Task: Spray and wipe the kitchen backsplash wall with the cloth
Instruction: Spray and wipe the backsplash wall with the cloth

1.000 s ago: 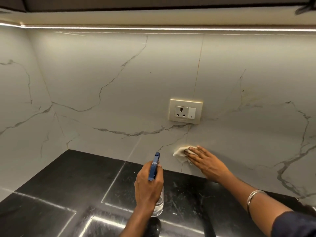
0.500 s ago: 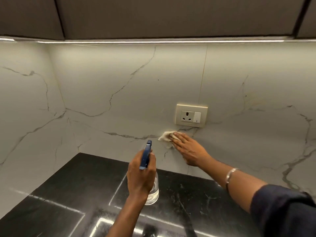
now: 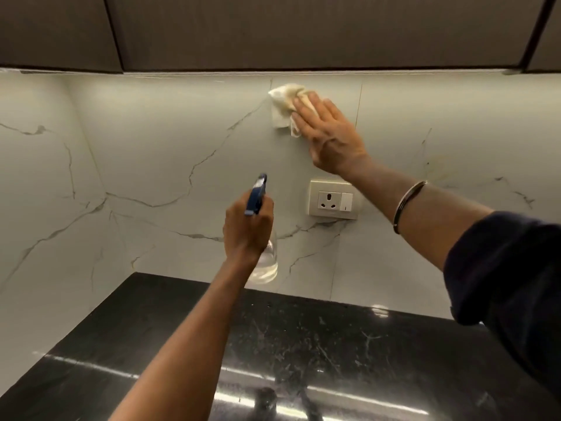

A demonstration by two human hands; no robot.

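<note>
While right hand (image 3: 329,138) presses flat on soft, limp cream cloth (image 3: 283,107) against marble backsplash wall (image 3: 170,138), left hand (image 3: 247,229) fingers (image 3: 243,214) clench light clear spray bottle (image 3: 267,262) by neck.

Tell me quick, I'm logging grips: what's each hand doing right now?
Left hand: closed around the spray bottle.
Right hand: open, flat, pressing the cloth against the backsplash wall.

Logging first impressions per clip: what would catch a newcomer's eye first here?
The right hand pressing a pale cloth flat high on the marble-look backsplash, just under the dark cabinets. Below it, the left hand grips a blue-topped spray bottle beside the wall socket.
</note>
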